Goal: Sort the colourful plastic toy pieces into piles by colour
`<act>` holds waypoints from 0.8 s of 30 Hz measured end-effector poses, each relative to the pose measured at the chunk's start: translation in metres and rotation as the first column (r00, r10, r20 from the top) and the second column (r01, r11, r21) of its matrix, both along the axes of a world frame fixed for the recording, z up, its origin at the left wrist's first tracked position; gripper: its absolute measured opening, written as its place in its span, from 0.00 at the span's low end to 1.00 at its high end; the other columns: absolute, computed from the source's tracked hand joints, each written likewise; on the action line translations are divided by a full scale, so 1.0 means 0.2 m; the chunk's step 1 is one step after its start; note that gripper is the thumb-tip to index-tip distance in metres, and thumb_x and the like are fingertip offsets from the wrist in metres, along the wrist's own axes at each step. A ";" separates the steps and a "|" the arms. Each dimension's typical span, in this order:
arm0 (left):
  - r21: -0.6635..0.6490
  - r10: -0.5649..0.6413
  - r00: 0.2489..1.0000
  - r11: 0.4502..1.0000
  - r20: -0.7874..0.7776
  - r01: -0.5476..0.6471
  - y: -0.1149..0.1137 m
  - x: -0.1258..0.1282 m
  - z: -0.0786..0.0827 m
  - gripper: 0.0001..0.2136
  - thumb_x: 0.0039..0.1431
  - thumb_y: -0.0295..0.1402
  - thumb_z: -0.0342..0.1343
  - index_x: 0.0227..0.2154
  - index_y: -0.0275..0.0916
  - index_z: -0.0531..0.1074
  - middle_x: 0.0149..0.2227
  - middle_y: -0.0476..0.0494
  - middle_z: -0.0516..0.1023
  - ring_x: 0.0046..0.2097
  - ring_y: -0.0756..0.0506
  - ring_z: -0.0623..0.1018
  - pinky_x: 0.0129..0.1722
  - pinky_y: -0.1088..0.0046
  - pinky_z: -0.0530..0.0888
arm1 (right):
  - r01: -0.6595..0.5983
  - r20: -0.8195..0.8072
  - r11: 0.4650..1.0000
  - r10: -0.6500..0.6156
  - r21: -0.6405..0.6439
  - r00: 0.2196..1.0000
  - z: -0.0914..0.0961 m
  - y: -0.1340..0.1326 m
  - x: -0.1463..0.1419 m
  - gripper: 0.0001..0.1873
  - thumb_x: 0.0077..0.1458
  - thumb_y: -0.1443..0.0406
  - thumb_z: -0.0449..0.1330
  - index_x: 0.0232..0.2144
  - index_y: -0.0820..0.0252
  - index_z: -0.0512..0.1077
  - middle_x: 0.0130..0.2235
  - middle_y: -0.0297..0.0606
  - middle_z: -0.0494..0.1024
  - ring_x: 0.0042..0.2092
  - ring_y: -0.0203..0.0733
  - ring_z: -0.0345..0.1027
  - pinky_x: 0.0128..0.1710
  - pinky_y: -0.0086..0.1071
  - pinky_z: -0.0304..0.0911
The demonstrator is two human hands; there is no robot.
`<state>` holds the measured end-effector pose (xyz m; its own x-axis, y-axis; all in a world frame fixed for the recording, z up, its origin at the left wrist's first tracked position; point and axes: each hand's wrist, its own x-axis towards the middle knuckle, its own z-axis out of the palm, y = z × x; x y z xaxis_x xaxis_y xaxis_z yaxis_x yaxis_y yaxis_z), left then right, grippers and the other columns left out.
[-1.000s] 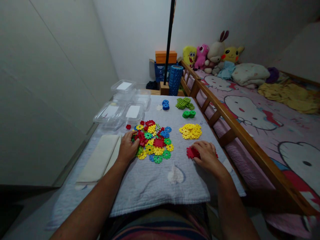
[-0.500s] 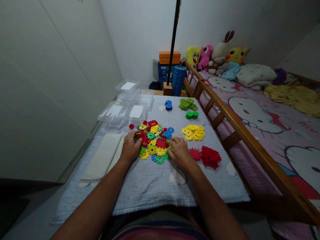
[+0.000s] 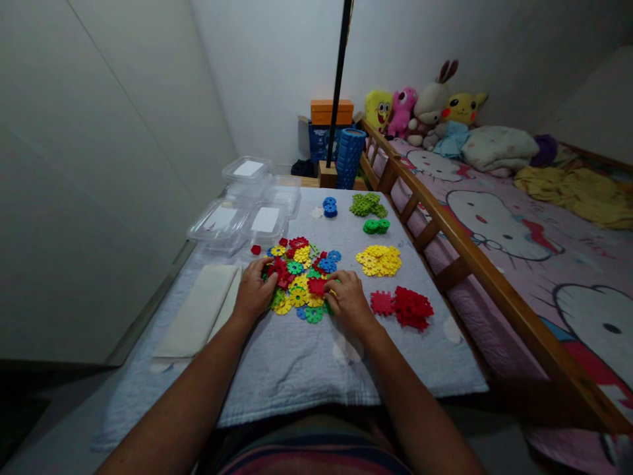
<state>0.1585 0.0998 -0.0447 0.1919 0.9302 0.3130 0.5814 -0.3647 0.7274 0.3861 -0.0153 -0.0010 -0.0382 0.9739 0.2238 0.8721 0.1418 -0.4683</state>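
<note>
A mixed heap of flat plastic interlocking pieces (image 3: 297, 297) lies on the cloth-covered table, mostly notched discs in red, yellow, green and blue. My left hand (image 3: 254, 287) rests at the heap's left edge, thumb and fingers apart against red pieces. From the right, my right hand (image 3: 346, 297) reaches in with its fingertips closed on the edge of a red square piece (image 3: 316, 286). Sorted piles stand to the right: red squares (image 3: 413, 307), yellow discs (image 3: 379, 260), green discs (image 3: 376, 226), light green pieces (image 3: 368, 204) and blue discs (image 3: 330, 206).
Clear plastic boxes (image 3: 217, 221) with white labels stand at the back left. A folded cream cloth (image 3: 198, 310) lies at the left. The bed's wooden rail (image 3: 459, 264) runs along the table's right side. A black pole (image 3: 338, 86) rises behind the table.
My right hand has moved slightly left, from the heap's right edge onto the red square piece. My left hand stays at the heap's left side. The view has shifted a little.
</note>
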 end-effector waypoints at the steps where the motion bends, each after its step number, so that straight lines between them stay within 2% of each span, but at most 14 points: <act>1: 0.003 0.001 1.000 1.000 0.002 -0.001 0.00 0.00 0.00 0.18 0.57 0.38 0.52 0.49 0.39 0.72 0.50 0.38 0.76 0.54 0.38 0.75 0.59 0.56 0.69 | -0.012 -0.030 1.000 0.013 0.009 0.999 0.01 -0.02 0.02 0.05 0.60 0.70 0.61 0.37 0.57 0.76 0.47 0.42 0.76 0.51 0.49 0.62 0.53 0.42 0.59; 4: 0.008 0.008 1.000 1.000 0.006 -0.008 0.00 0.00 -0.01 0.18 0.57 0.38 0.52 0.49 0.39 0.72 0.50 0.38 0.76 0.55 0.37 0.74 0.60 0.55 0.69 | -0.024 -0.089 0.999 0.027 0.038 0.996 0.04 -0.08 0.10 0.05 0.59 0.71 0.61 0.37 0.57 0.75 0.46 0.41 0.78 0.50 0.49 0.65 0.53 0.43 0.60; 6: 0.009 0.011 1.000 1.000 0.007 -0.011 0.00 0.00 -0.01 0.18 0.56 0.38 0.53 0.49 0.39 0.72 0.50 0.38 0.76 0.54 0.37 0.75 0.59 0.55 0.69 | 0.017 -0.082 0.997 -0.010 0.077 0.997 0.06 -0.14 0.17 0.06 0.59 0.71 0.60 0.36 0.56 0.75 0.47 0.42 0.77 0.51 0.49 0.65 0.54 0.44 0.59; 12: 0.005 0.006 1.000 1.000 0.001 -0.006 0.00 0.00 0.00 0.18 0.57 0.38 0.53 0.49 0.39 0.72 0.51 0.38 0.77 0.55 0.37 0.75 0.59 0.56 0.69 | 0.154 0.070 0.981 -0.163 0.121 0.984 0.07 -0.30 0.38 0.06 0.57 0.71 0.60 0.31 0.55 0.75 0.49 0.43 0.76 0.53 0.53 0.62 0.55 0.47 0.59; 18: 0.004 0.008 1.000 1.000 -0.003 -0.008 0.00 0.00 0.00 0.19 0.56 0.39 0.53 0.48 0.38 0.73 0.50 0.38 0.77 0.54 0.37 0.75 0.59 0.55 0.69 | 0.279 0.168 0.950 -0.301 0.141 0.939 0.03 -0.39 0.51 0.06 0.56 0.70 0.59 0.31 0.56 0.76 0.49 0.44 0.76 0.53 0.54 0.62 0.54 0.49 0.59; 24: -0.002 0.007 1.000 1.000 -0.014 -0.007 0.00 0.00 0.01 0.19 0.57 0.39 0.53 0.49 0.39 0.72 0.51 0.38 0.77 0.53 0.37 0.75 0.59 0.55 0.69 | 0.311 0.244 0.947 -0.321 0.080 0.915 0.03 -0.45 0.58 0.06 0.52 0.70 0.59 0.30 0.56 0.75 0.50 0.44 0.76 0.54 0.55 0.62 0.54 0.50 0.58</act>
<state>0.1580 0.0997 -0.0436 0.1902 0.9322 0.3080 0.5939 -0.3590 0.7200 0.5014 -0.1051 0.0044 0.2107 0.9352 0.2846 0.9624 -0.1474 -0.2281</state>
